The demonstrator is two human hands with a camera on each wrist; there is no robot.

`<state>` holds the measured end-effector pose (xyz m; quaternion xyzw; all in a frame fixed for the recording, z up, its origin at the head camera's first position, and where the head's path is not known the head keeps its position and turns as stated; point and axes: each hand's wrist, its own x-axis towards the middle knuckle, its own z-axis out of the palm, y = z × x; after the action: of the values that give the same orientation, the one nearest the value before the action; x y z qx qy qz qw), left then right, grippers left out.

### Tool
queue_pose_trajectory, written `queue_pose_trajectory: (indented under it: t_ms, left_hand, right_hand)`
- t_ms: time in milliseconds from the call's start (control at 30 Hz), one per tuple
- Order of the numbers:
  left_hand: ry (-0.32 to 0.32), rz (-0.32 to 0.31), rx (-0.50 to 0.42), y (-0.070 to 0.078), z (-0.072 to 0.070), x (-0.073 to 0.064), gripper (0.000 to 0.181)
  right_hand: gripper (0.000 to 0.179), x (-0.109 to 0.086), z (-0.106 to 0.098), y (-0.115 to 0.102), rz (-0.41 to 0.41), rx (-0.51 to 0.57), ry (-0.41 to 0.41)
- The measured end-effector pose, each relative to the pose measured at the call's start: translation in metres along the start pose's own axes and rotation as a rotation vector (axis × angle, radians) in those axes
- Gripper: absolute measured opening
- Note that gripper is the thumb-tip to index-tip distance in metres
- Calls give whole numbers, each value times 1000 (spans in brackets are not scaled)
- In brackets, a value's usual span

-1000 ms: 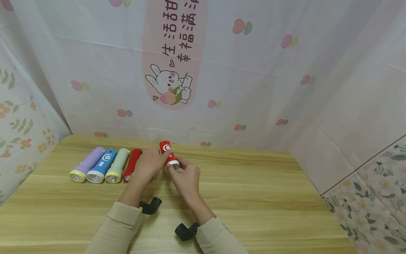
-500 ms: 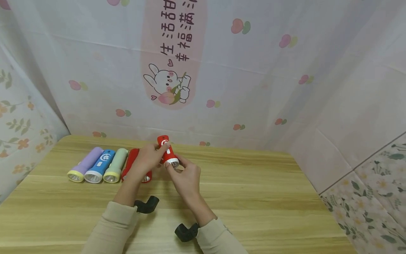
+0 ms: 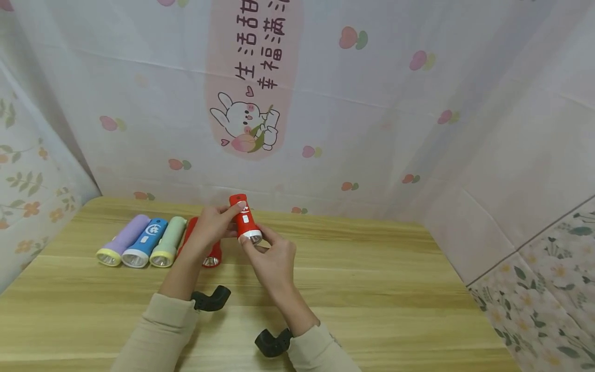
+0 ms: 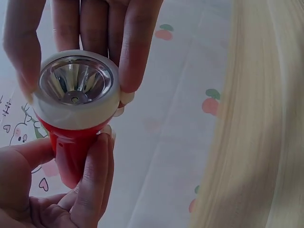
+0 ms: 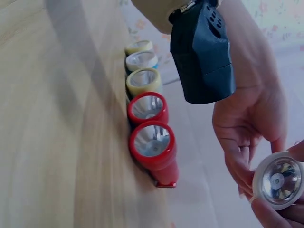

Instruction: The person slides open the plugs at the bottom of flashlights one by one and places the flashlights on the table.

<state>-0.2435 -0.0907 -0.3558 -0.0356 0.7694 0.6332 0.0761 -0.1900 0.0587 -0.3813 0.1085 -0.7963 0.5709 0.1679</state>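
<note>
Both hands hold a red flashlight with a white head ring (image 3: 245, 219) just above the far part of the table, its lens end toward the wearer. My left hand (image 3: 211, 227) grips its red body, with the thumb on the front near the white print. My right hand (image 3: 275, 258) pinches the white ring between thumb and fingers. Up close in the left wrist view, the flashlight's silver reflector (image 4: 76, 80) looks unlit. Left of the hands, a red flashlight (image 5: 153, 142) and a second red flashlight (image 5: 148, 107) lie side by side, partly behind the left forearm in the head view.
The row continues leftward with a mint green flashlight (image 3: 170, 240), a blue flashlight (image 3: 146, 243) and a purple flashlight (image 3: 126, 237), all lens ends facing front. They lie on a wood-grain table (image 3: 372, 289). A printed curtain (image 3: 372, 113) hangs right behind its far edge.
The held flashlight has risen slightly and come more upright, showing more of its body. My left hand has shifted a little left and up; the right hand has stayed nearly in place.
</note>
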Motion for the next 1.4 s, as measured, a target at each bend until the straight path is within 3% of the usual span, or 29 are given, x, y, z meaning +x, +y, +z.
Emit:
queue_pose_trajectory:
  t_ms: [167,367,700,967,1167,1400]
  left_hand:
    - [6,-9,0,2,-2,-4,70]
    - [3,8,11,5,-4,-9,72]
    - [6,16,14,12,1,-17,71]
    - [-35,105,30,19,10,-29,65]
    - [-64,137,42,24,13,-38,58]
    - [-116,186,45,31,16,-44,56]
  right_hand:
    - [39,0,-4,-7,15,-41,-21]
    - [57,-1,-11,-16,69,-99,-54]
    - [60,2,-41,-21,195,-122,-152]
    - [59,6,-68,-16,270,-34,-320]
    - [52,8,-78,-17,335,83,-462]
    - [46,7,-82,-16,384,186,-536]
